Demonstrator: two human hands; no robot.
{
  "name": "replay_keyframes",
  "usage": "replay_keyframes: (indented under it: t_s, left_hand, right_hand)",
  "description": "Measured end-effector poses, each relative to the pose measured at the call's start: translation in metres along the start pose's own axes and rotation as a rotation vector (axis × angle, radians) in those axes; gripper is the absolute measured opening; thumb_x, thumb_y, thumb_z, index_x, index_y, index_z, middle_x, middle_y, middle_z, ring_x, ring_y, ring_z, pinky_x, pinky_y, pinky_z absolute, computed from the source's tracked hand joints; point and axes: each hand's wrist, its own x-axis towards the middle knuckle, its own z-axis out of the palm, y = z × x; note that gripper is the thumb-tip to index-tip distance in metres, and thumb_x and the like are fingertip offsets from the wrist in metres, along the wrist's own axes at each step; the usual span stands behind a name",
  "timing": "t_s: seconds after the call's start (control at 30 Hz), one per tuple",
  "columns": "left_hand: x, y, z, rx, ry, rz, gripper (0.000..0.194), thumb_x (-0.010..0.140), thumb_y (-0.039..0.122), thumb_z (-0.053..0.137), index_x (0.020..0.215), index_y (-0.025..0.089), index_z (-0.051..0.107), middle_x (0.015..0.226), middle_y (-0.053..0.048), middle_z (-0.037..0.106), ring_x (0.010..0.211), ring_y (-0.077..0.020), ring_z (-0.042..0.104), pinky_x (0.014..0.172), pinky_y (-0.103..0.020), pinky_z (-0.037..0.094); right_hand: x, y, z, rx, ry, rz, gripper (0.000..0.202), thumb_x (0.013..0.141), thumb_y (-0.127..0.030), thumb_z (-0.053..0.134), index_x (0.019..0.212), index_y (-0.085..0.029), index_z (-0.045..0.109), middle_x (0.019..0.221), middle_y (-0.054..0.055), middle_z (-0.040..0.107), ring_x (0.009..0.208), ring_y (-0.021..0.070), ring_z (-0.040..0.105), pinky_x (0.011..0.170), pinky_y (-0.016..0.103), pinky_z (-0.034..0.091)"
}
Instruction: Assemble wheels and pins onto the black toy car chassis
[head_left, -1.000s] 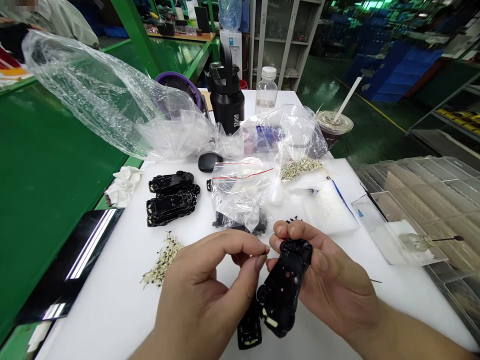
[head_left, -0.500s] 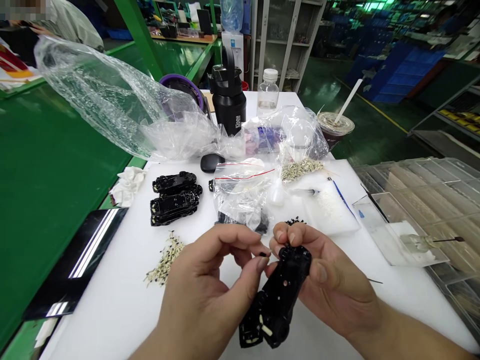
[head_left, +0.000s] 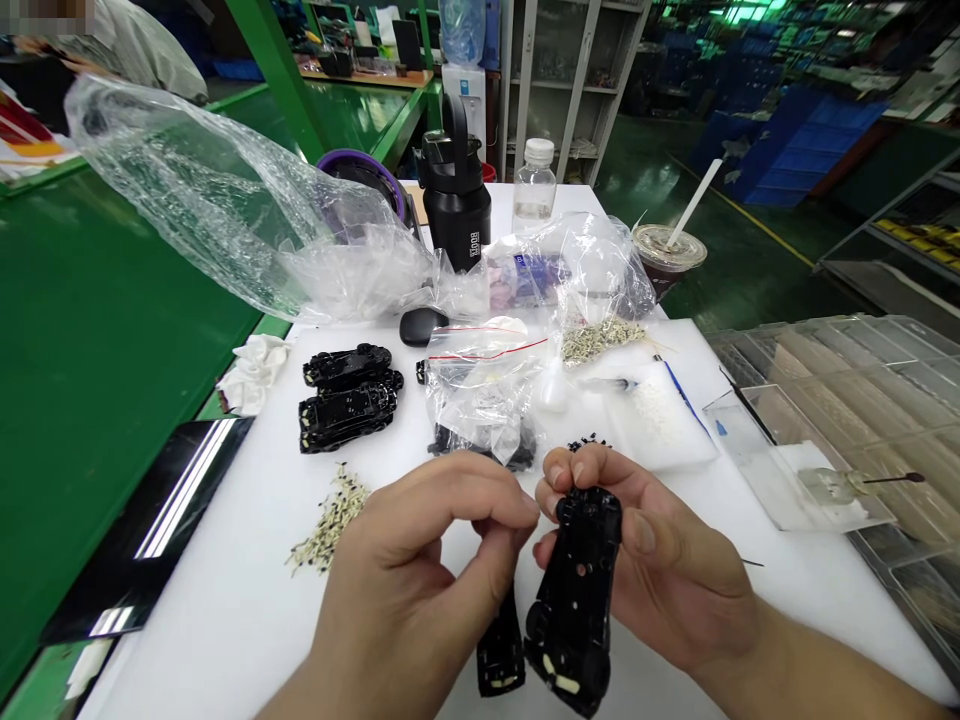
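The small glossy black toy-car body (head_left: pixel 576 600), apparently plastic, is tilted above the white rectangular desk (head_left: pixel 247 600). Its upper end is in the right hand (head_left: pixel 671 560), partly closed, thumb along one side and fingers curled round the top and far side. The left hand (head_left: pixel 420 575) is just beside it, thumb and forefinger drawn together in a narrow pinch; whether anything tiny is between them I cannot tell.

The body looks light and stiff, so a gentle hold should do—squeezing hard would gain nothing. Its polished surface may be slippery under dry fingertips. The side edges near the wheels seem the best place to grip, opposite each other, leaving the flat middle uncovered. The pale cream strips (head_left: pixel 560 677) at the lower end look thin and perhaps fragile—better not pressed.

Another dark toy-car body (head_left: pixel 501 655) lies below, partly hidden by the left hand. The loose heap of slender cream pieces with black tips (head_left: pixel 330 522) lies farther left.
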Motion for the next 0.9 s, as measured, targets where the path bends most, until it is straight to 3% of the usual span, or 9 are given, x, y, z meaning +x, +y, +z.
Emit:
replay_keyframes:
  t_s: [0.13,0.3,0.5,0.9]
  left_hand:
    - [-0.0019,-0.0023,0.0012,0.070,-0.002,0.045,0.032,0.084,-0.001,0.058,0.089,0.028,0.068,0.087,0.003,0.068,0.076,-0.0081,0.067,0.069,-0.017,0.055]
    - [-0.0061,-0.0067,0.0055,0.059,0.060,-0.030,0.033,0.086,0.005,0.064,0.105,0.031,0.061,0.086,0.006,0.070,0.073,-0.0079,0.067,0.071,-0.016,0.057]
    - [-0.0040,-0.0074,0.0037,0.025,0.071,-0.065,0.024,0.085,0.009,0.067,0.098,0.029,0.064,0.082,0.007,0.073,0.071,-0.0080,0.071,0.067,-0.013,0.058]
    - [0.0002,-0.0075,0.0014,-0.224,0.029,-0.296,0.016,0.083,0.013,0.073,0.091,0.025,0.067,0.079,0.004,0.073,0.070,-0.0096,0.071,0.063,-0.013,0.059]
  right_hand:
    - [0.0002,0.0000,-0.0005,0.015,-0.003,0.002,0.021,0.088,-0.029,0.074,0.106,-0.021,0.069,0.092,0.003,0.063,0.091,0.0125,0.067,0.090,0.025,0.053]
    - [0.0005,0.0003,-0.0004,0.022,-0.007,0.005,0.021,0.088,-0.029,0.075,0.106,-0.021,0.069,0.093,0.003,0.065,0.089,0.0120,0.068,0.090,0.025,0.054]
    - [0.0012,0.0016,0.0006,0.032,-0.003,0.005,0.022,0.085,-0.028,0.079,0.103,-0.020,0.069,0.094,0.002,0.064,0.088,0.0106,0.068,0.087,0.023,0.056]
    - [0.0017,0.0015,0.0016,0.063,-0.006,0.009,0.022,0.085,-0.027,0.080,0.102,-0.019,0.070,0.093,0.001,0.063,0.086,0.0086,0.066,0.088,0.024,0.058]
